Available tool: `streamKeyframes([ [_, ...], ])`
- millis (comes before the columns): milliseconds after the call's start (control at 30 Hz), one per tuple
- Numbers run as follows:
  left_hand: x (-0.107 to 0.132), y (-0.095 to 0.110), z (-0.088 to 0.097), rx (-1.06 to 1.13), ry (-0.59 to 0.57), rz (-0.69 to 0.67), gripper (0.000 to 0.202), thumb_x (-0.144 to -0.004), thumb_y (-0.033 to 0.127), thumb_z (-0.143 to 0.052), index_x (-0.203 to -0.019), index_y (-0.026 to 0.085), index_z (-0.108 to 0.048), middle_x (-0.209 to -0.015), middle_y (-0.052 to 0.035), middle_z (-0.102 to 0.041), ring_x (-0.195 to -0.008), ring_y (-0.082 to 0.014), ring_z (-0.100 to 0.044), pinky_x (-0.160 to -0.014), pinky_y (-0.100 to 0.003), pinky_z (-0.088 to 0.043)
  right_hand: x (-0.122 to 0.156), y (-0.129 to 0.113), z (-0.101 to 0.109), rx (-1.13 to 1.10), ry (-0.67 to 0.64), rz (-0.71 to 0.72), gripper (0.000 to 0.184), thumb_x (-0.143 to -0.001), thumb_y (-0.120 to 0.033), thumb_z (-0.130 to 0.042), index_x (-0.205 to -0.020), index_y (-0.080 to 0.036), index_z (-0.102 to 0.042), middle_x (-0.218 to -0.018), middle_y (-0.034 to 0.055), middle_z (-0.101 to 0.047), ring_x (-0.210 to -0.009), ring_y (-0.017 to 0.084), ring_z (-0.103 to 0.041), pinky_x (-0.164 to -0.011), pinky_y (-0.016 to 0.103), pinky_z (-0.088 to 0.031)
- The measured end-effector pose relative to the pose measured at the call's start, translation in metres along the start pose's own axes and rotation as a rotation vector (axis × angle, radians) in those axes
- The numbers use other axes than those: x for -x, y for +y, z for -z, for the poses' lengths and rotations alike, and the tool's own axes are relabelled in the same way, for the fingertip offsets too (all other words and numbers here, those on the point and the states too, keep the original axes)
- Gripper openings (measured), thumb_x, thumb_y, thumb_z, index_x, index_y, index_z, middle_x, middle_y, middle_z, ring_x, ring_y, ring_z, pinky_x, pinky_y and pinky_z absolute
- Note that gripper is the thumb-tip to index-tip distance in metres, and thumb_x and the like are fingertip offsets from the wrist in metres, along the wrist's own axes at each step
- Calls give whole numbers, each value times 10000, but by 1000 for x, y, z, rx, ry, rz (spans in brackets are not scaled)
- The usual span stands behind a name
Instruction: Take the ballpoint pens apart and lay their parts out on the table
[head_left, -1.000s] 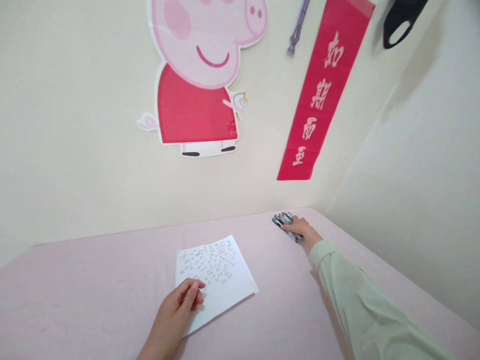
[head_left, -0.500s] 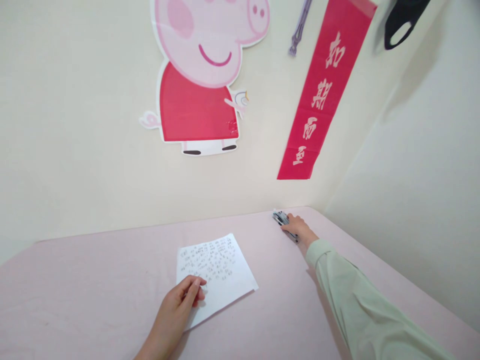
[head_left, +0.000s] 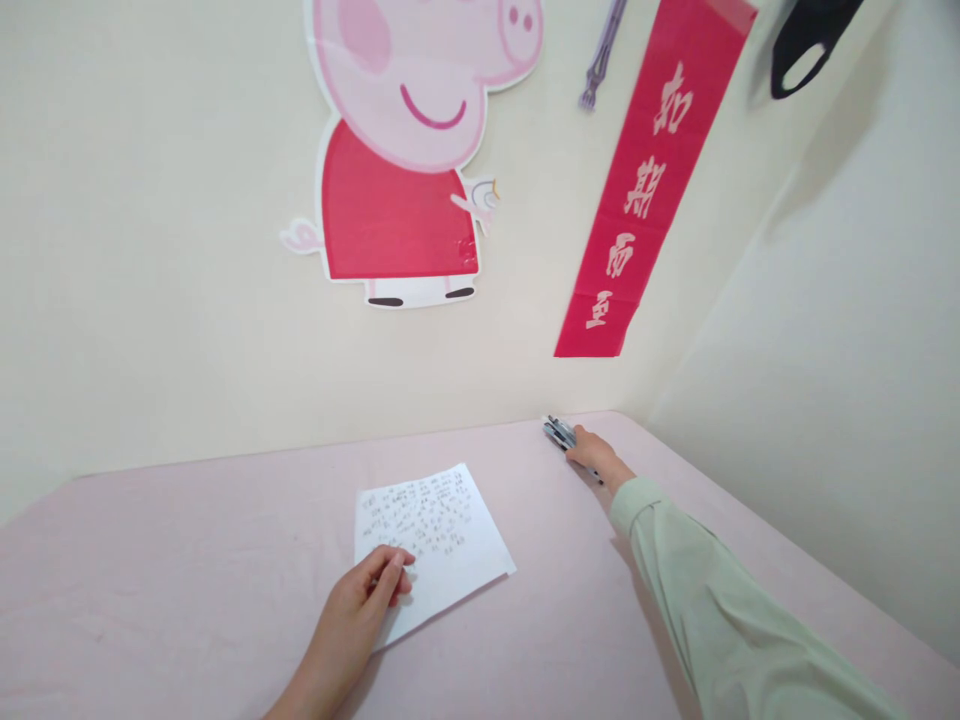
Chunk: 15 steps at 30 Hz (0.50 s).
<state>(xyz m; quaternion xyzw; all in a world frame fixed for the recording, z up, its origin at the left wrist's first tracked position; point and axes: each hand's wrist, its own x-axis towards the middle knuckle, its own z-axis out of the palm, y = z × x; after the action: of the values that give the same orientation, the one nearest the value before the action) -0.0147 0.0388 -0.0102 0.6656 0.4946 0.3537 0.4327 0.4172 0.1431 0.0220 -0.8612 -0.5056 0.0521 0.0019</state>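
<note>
A white sheet of paper with rows of small dark handwriting on its upper part lies on the pink cloth. Over its lower left edge, my left hand is closed, thumb pressed to the curled fingers; whatever may be between them is hidden. My right hand, in a pale green sleeve, reaches to the far right near the wall. Its fingers close round a bundle of several pens, which lies slanted on the cloth. The pens' ends stick out on both sides of the hand.
The pink cloth covers the surface up to the walls. On the back wall hang a pig cutout, a red banner with white characters, a thin purple strip and a black mask-like item.
My right hand has shifted very slightly on the pens, and their ends are more spread out. My left hand and the paper stay nearly the same.
</note>
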Motion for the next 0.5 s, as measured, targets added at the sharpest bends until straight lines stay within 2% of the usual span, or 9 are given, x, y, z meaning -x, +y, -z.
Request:
streamKeyframes([
  [67,2,0,-1,-61,-24,-79,374,-882,502,-410,-896,210,-643,-752,-29,-661,-729,-187,-619,-688,-289,-499,2,0,1,0,-5,7,508,-713,-261,-594,-1193,-152,-469,-1054,161,-640,-939,279,-632,-685,310,-444],
  [167,8,-1,-4,-241,-76,-297,273,-849,427,-525,-1025,256,-644,-1056,-57,-669,-1013,-225,-603,-902,-354,-478,6,0,1,1,-7,15,514,-717,-269,-592,-1201,-156,-463,-1062,159,-641,-935,275,-634,-681,304,-438],
  [267,12,-5,-8,-444,-103,-447,402,-779,352,-632,-1173,286,-589,-1258,-73,-587,-1175,-272,-517,-1009,-439,-413,12,-1,1,2,-12,35,500,-721,-271,-590,-1193,-165,-465,-1062,150,-640,-910,262,-637,-652,286,-425],
  [367,14,-2,-10,-544,-93,-455,311,-813,253,-568,-1122,247,-594,-1229,-86,-593,-1152,-261,-524,-994,-436,-421,21,-5,0,9,-24,73,481,-725,-264,-583,-1182,-165,-469,-1059,149,-639,-889,255,-637,-626,276,-409],
  [433,15,4,-11,-571,-93,-422,202,-834,173,-491,-993,215,-609,-1119,-86,-627,-1070,-236,-555,-950,-405,-442,28,-10,-1,15,-34,106,459,-731,-261,-575,-1168,-161,-476,-1043,149,-641,-876,251,-636,-616,273,-399],
  [500,17,11,-10,-588,-98,-380,182,-845,131,-436,-902,202,-593,-1000,-76,-638,-967,-215,-572,-882,-372,-461,35,-18,-2,20,-46,147,432,-736,-256,-569,-1149,-162,-484,-1020,142,-645,-859,243,-635,-610,266,-389],
])
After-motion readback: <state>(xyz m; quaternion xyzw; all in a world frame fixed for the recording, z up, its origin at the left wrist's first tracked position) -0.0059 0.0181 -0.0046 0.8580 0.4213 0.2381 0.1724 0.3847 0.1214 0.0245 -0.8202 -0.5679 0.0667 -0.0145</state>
